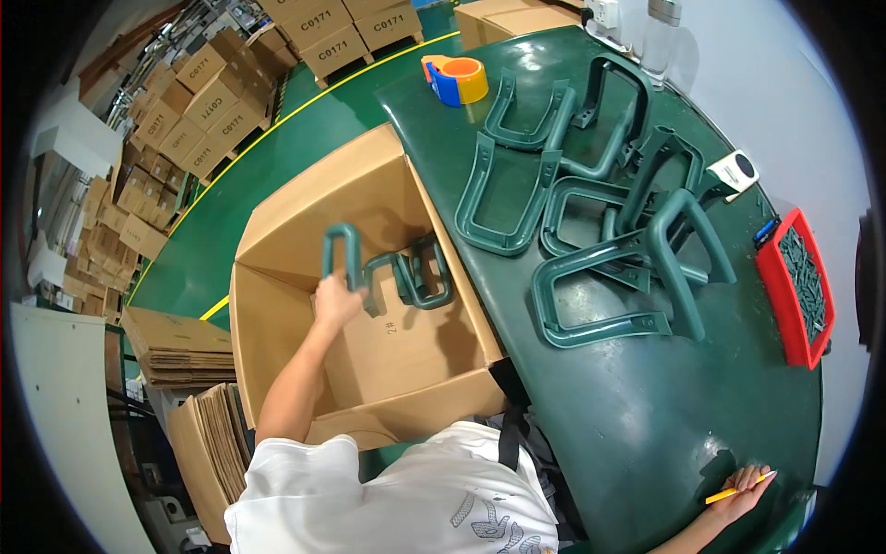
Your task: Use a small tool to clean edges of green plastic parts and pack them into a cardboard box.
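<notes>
My left hand [338,302] is closed round one end of a green U-shaped plastic handle [343,242], held inside an open cardboard box [257,323]. Beside it, more green handles [434,294] lie in the box, against the wall nearest the table. My right hand [744,491] rests low over the near right part of the green table [637,415], closed on a slim yellow pen [723,497]. Several more green handles [503,242] lie in a loose pile on the table, some overlapping and some standing on edge.
A red tray [796,346] of small green pieces sits at the table's right edge. An orange and blue tape dispenser [454,80] stands at the far left corner, a clear bottle [658,42] at the back. Flattened cartons [198,425] lean left of the box; stacked cartons [217,97] stand beyond.
</notes>
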The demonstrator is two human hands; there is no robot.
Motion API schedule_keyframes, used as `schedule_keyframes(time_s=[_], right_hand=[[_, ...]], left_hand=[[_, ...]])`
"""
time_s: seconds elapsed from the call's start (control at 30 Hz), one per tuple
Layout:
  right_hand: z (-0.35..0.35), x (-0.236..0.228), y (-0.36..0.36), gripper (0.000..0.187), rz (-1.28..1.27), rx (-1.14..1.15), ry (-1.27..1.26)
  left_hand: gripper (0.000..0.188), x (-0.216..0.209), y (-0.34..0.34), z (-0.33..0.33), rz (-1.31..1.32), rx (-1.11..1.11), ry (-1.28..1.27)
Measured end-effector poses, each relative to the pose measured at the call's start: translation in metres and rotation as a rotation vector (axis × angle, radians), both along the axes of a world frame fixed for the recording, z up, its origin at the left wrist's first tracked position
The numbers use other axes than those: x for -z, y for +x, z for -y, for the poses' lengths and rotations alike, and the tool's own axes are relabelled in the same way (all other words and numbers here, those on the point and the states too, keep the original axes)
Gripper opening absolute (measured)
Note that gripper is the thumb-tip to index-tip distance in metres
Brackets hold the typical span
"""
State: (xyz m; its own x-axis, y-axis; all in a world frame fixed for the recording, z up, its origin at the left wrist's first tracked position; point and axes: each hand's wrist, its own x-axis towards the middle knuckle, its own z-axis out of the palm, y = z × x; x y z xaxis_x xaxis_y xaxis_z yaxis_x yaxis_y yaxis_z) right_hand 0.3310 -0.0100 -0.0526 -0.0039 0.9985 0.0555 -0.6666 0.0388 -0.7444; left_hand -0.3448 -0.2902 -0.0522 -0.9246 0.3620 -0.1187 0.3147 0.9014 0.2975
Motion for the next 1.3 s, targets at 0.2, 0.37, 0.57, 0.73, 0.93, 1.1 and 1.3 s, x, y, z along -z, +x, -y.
schedule_keyframes(time_s=[0.2,0.37,0.57,0.73,0.93,1.1,1.3], right_hand=[[-0.001,-0.001,-0.002,0.032,0.025,0.009,-0.038],[0.002,0.000,-0.001,0.032,0.045,-0.056,-0.029],[0.001,-0.003,-0.007,0.033,0.114,0.049,-0.082],[0.006,-0.006,-0.009,0.032,0.168,-0.022,-0.019],[0.006,-0.007,-0.020,0.032,0.238,0.112,-0.101],[0.004,-0.003,-0.011,0.033,0.252,0.155,-0.125],[0.003,-0.008,-0.027,0.034,0.224,0.201,-0.132]], left_hand=[[0.015,0.103,-0.041,0.081,-0.115,0.458,-0.636],[0.015,0.116,-0.073,0.091,-0.109,0.702,-0.772],[0.018,0.171,-0.108,0.088,-0.544,0.740,-0.328],[0.032,0.183,-0.090,0.050,-0.076,-0.303,-0.117],[0.044,0.190,-0.062,0.055,0.074,-0.560,0.076],[0.044,0.195,-0.045,0.058,0.079,-0.511,0.065],[0.024,0.255,-0.084,0.113,0.374,-0.604,0.365]])
